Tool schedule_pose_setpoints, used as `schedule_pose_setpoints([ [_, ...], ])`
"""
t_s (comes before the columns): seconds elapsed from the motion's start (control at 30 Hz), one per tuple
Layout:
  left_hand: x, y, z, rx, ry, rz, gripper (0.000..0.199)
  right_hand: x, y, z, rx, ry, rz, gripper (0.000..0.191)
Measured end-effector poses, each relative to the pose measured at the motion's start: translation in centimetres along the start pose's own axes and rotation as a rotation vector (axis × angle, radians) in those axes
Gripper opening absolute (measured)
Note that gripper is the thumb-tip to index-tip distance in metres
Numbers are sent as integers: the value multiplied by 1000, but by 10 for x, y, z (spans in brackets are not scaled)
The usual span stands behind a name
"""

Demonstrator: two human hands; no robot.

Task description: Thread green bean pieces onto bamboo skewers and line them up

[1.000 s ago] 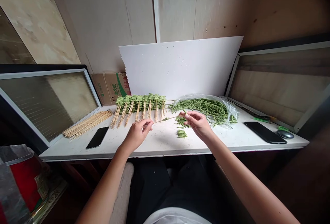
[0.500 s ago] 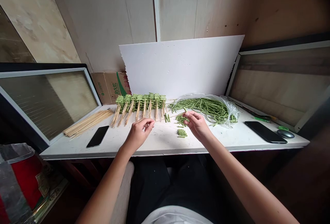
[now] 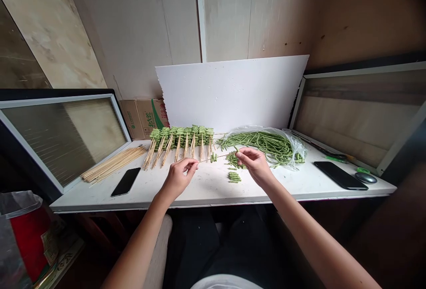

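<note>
Left hand (image 3: 178, 179): thumb and fingertips (image 3: 192, 165) clenched together, grasping the near end of a thin bamboo skewer (image 3: 210, 160).

Right hand (image 3: 254, 165): thumb and forefinger (image 3: 240, 151) pinched close to the skewer's far tip, apparently on a short green bean piece (image 3: 236, 150); too small to be sure.

Skewer position: held level above a white table (image 3: 206, 187), tilted slightly up toward the right hand, not touching the tabletop as far as can be seen.

Threaded pieces: a few cut bean pieces (image 3: 213, 158) sit on the skewer, between the two hands.

Near the right hand: a loose heap of cut beans (image 3: 233, 161) lies just below the fingers, a small neat stack of cut beans (image 3: 234, 177) nearer the table's front edge, and long green beans in a clear plastic bag (image 3: 266, 146) to the right.

Table, left: a row of finished bean skewers (image 3: 181, 137), points toward the person; a bundle of bare skewers (image 3: 113, 163); a black phone (image 3: 125, 181).

Table, right: a second black phone (image 3: 340, 175); green-handled scissors (image 3: 334, 158).

Behind: white board (image 3: 231, 94) leaning on the wall; cardboard box (image 3: 143, 119).
</note>
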State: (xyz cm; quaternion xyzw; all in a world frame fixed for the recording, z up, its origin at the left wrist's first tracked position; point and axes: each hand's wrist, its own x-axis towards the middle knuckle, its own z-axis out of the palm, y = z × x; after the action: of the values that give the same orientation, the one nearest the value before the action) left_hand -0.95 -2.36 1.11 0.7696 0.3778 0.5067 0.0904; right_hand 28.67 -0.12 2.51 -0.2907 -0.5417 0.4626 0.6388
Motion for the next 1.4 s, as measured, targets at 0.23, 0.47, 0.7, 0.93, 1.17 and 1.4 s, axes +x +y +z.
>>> schedule_pose_setpoints([
  [0.23, 0, 15, 0, 182, 107, 218, 14, -2, -8, 7, 41, 46, 98, 32],
  [0.47, -3, 27, 12, 150, 51, 222, 13, -6, -2, 13, -23, -37, 62, 26],
  [0.7, -3, 32, 15, 155, 47, 215, 13, -13, 0, 23, -97, -77, 88, 31],
  [0.93, -4, 34, 14, 181, 40, 213, 15, -13, 6, 23, -80, -75, 99, 29],
  [1.17, -3, 30, 15, 177, 21, 174, 16, -12, 5, 22, -96, -114, 119, 33],
  [1.4, -2, 26, 14, 173, 14, 139, 14, -11, 17, 19, -125, -116, 152, 42],
])
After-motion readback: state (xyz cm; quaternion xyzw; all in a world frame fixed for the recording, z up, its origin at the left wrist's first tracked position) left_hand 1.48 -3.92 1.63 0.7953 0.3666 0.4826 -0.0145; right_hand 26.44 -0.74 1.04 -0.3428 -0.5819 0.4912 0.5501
